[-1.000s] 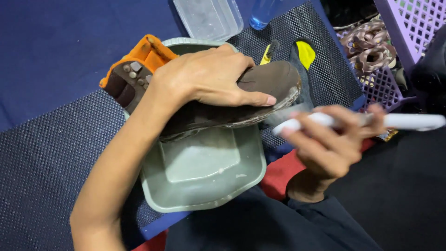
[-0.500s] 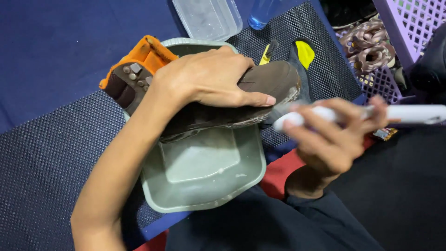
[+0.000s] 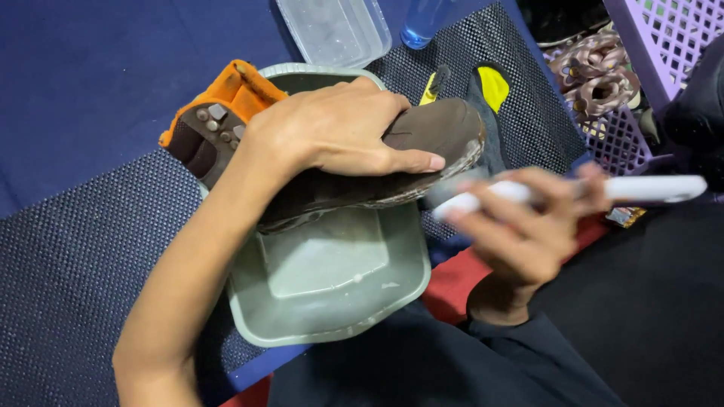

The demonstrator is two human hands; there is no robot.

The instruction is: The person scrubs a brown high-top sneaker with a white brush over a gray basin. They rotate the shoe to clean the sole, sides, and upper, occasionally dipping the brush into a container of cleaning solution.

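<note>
Grey basin (image 3: 332, 301) on dark mesh mat (image 3: 68, 256); blue floor (image 3: 90, 68), probably.

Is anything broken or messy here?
Nothing looks broken or spilled. The left hand holds a brown shoe tilted on its side over a grey-green basin, which is unusual for a shoe but held firmly. The right hand holds a white brush handle, blurred near the sole.

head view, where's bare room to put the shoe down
Free: the black mesh mat left of the grey basin, and the blue cloth beyond it. Crowded: top right, around the clear container and purple basket.
</note>
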